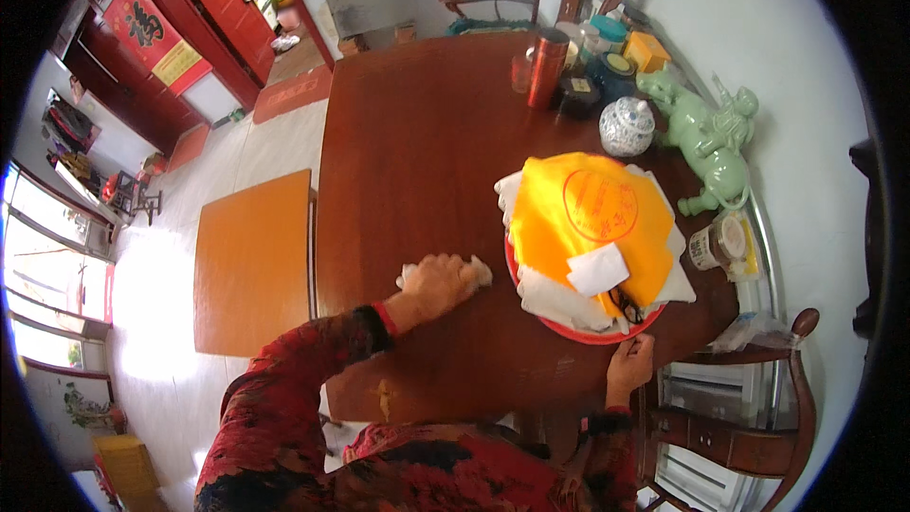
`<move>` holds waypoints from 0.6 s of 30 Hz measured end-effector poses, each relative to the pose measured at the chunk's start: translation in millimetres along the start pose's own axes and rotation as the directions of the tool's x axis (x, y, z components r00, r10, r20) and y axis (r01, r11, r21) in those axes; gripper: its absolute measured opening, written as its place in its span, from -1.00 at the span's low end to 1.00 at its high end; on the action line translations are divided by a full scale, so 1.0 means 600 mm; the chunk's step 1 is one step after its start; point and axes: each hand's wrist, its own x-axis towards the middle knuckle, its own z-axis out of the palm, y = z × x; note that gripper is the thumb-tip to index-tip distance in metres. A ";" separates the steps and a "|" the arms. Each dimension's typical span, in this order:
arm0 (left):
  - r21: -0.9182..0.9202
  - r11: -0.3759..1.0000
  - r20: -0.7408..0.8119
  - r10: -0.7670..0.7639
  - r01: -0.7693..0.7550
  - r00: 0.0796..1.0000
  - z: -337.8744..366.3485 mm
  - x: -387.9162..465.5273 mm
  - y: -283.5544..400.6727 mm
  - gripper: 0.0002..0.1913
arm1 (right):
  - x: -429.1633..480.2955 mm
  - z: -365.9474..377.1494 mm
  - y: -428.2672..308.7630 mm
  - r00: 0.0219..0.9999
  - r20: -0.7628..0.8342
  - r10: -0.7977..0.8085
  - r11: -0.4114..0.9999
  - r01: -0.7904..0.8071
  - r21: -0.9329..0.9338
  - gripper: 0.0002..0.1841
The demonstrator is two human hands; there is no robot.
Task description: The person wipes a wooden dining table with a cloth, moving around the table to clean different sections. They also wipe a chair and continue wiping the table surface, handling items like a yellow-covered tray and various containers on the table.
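Note:
On the dark wooden table [398, 121], my left hand [441, 286] presses down on a crumpled white cloth or tissue [482, 270] that pokes out on both sides of the fingers. My right hand [630, 368] is at the near edge of a red basin [569, 331], its fingers closed at the rim. Yellow cloth [547, 206] with a red printed circle covers the basin, over off-white cloth [554, 302] with a scalloped edge. A folded white paper [598, 269] and dark-framed eyeglasses [625, 306] lie on top.
Behind the basin stand a blue-and-white lidded jar [626, 126], a red tumbler [547, 69] and several containers. A green ceramic elephant figurine [700, 131] and a plastic jar [716, 242] line the wall side. A wooden chair [725, 427] is at right; a lower orange-brown table [252, 263] adjoins the left.

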 end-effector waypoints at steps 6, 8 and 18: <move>0.002 0.927 0.199 0.367 -0.374 0.909 0.024 -0.166 0.100 -0.78 | 0.000 -0.001 0.003 0.999 0.036 0.025 1.000 -0.025 0.011 -0.88; 0.006 0.923 0.185 0.378 -0.386 0.907 0.023 -0.152 0.082 -0.75 | -0.001 -0.001 0.004 0.998 0.048 0.039 0.999 -0.039 0.001 -0.88; 0.117 0.992 -0.209 0.077 -0.053 0.975 -0.004 0.084 -0.108 -0.77 | 0.000 -0.004 -0.002 0.997 0.064 0.048 0.999 -0.046 -0.018 -0.89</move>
